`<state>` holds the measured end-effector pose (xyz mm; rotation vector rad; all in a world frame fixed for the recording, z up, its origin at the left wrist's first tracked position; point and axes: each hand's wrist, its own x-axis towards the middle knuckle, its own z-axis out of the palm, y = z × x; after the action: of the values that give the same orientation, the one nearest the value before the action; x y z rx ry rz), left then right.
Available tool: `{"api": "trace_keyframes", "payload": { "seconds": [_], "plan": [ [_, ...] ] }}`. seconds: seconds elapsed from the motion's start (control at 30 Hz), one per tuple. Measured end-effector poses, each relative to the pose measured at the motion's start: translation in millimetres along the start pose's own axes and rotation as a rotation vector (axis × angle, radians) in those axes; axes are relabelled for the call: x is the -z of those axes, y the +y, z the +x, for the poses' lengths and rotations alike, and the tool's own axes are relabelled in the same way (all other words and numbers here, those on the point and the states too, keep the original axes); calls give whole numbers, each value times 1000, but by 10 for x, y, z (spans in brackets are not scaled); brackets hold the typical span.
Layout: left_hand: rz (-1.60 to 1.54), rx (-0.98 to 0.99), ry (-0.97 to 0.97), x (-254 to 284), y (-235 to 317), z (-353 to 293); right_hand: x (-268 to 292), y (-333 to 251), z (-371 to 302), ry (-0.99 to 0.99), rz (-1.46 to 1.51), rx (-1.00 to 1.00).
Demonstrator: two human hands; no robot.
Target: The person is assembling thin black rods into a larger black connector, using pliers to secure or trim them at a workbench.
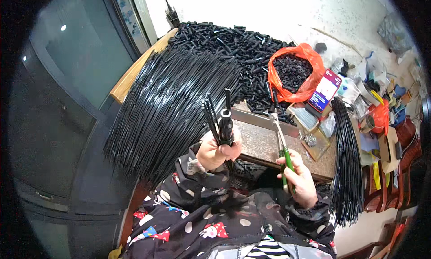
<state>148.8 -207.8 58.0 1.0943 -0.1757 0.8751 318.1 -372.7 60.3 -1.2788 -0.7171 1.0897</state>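
My left hand (213, 155) is closed around a black tubular piece (226, 124) with a round, pale-rimmed open end pointing up. Several thin black rods (210, 117) rise from the same grip. My right hand (300, 180) is wrapped round the green handles of a pair of long-nosed pliers (288, 160), their metal jaws pointing away from me. A slim black piece (274, 95) stands at the jaw tips; whether the jaws clamp it I cannot tell. The pliers and the tubular piece are apart.
A wide bundle of long black strands (170, 97) covers the table's left. Behind it lies a heap of short black tubes (220, 39). An orange bag (310, 55) holds small black parts, beside a lit phone (325, 91). Another strand bundle (348, 169) hangs at the right edge.
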Motion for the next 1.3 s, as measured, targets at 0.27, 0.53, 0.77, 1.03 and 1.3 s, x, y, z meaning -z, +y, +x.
{"api": "trace_keyframes", "payload": {
  "seconds": [0.27,0.53,0.77,1.03,1.3],
  "plan": [
    [104,55,135,-32,25,4,21,-479,-109,52,-1485,1100],
    [235,62,148,2,14,33,123,-647,-124,29,-1386,1180],
    [128,-68,137,-174,-21,148,158,91,-269,-573,451,-287],
    [284,47,83,-270,39,140,-205,-113,-114,-321,-470,100],
    [254,-58,210,-465,144,175,-6,-107,-222,-759,60,-430]
  ]
}}
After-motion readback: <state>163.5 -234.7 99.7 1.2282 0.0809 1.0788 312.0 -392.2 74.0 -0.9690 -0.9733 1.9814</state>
